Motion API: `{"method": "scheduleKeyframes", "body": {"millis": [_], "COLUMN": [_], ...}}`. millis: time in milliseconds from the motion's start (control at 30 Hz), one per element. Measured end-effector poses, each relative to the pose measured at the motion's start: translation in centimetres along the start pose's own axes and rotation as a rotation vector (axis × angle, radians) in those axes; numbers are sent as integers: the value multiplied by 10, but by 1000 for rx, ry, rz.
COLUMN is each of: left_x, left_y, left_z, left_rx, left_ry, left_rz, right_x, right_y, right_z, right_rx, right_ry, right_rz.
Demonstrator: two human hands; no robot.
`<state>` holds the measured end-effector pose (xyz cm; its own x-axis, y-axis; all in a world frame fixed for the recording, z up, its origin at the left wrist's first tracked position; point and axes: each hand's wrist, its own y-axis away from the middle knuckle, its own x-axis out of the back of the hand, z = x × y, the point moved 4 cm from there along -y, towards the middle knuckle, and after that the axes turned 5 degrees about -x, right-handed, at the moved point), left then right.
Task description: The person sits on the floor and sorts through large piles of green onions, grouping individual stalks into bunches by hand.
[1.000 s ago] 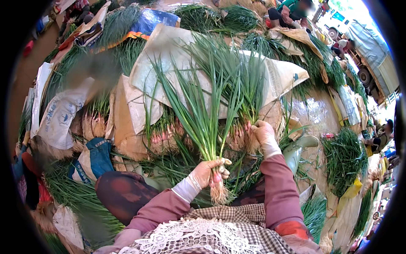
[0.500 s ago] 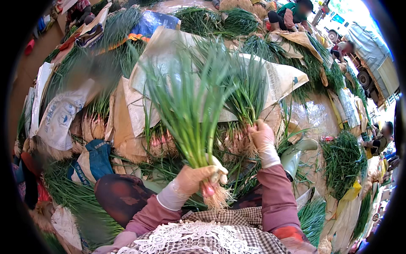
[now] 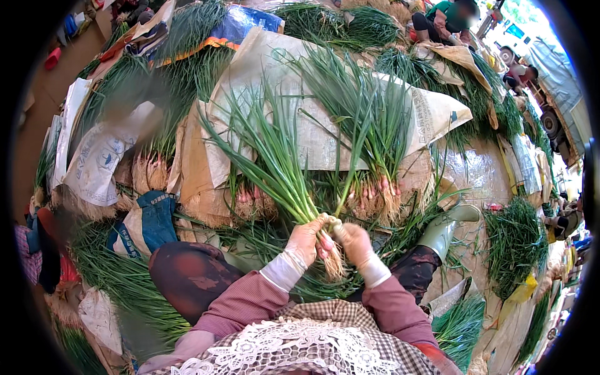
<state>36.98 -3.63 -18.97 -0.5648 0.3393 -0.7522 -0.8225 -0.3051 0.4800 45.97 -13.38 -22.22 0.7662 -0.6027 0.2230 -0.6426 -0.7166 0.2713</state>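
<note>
My left hand (image 3: 304, 242), in a thin pale glove, is closed round a bunch of spring onions (image 3: 289, 181). Their green leaves fan up and away, while the pinkish bulbs and pale roots (image 3: 331, 253) hang between my hands. Close against it, my right hand (image 3: 355, 242) pinches the base of a single spring onion stalk (image 3: 347, 184) that leans to the right; motion slightly blurs this hand. Just beyond lie a pile of loose spring onions (image 3: 382, 150) on the right and a smaller clump (image 3: 250, 190) on the left, roots toward me.
A pale woven sack (image 3: 262, 75) lies spread behind the piles. Beside my left knee is a blue and white sack (image 3: 150, 222); a green rubber boot (image 3: 447, 231) is on my right leg. More spring onions (image 3: 515, 244) lie at right. A person (image 3: 440, 22) sits at the far right.
My right hand has come back from the right-hand pile to my left hand, bringing a spring onion stalk. The bunch in my left hand has tilted leftward.
</note>
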Motion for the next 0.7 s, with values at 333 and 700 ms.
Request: {"method": "scheduleKeyframes", "body": {"millis": [333,700], "left_x": [-73,-20], "left_y": [59,15], "left_z": [49,32], "left_rx": [-308,-25], "left_ry": [-98,212], "left_rz": [-598,-263], "right_x": [121,101], "right_y": [-67,-25], "right_z": [-69,-132], "right_rx": [-40,442], "right_ry": [762,66], "right_rz": [607,392]}}
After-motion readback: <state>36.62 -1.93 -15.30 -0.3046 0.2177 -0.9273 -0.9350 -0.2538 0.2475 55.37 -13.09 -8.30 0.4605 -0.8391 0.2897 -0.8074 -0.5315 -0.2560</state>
